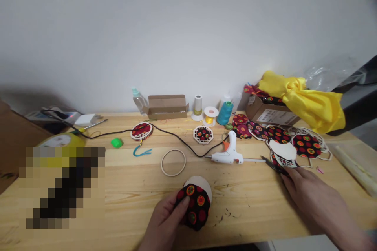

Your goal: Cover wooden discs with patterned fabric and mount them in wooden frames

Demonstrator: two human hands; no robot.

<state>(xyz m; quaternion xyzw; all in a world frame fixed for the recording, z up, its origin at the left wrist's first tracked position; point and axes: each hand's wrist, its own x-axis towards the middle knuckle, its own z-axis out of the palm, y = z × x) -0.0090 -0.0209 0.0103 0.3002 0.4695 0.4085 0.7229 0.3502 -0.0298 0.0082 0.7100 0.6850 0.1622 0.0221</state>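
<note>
My left hand point(165, 219) grips a round piece of black fabric point(194, 206) printed with red and yellow medallions. A pale round disc point(203, 185), perhaps card or wood, sits behind the fabric and sticks out at its upper edge. At the right, my right hand point(312, 200) holds dark scissors point(273, 166) by the blades' base, their tips pointing left. Those tips are close to a pile of cut fabric pieces and pale discs point(306, 145). A white hot glue gun point(226, 155) lies between my hands, further up the table.
The pine table point(250, 200) also holds a wooden hoop point(173, 162), an octagonal lattice frame point(203, 134), a round ornament point(141, 131), thread cones point(224, 113) and a cardboard box point(265, 114) under yellow satin point(312, 100). A pixelated patch covers the lower left.
</note>
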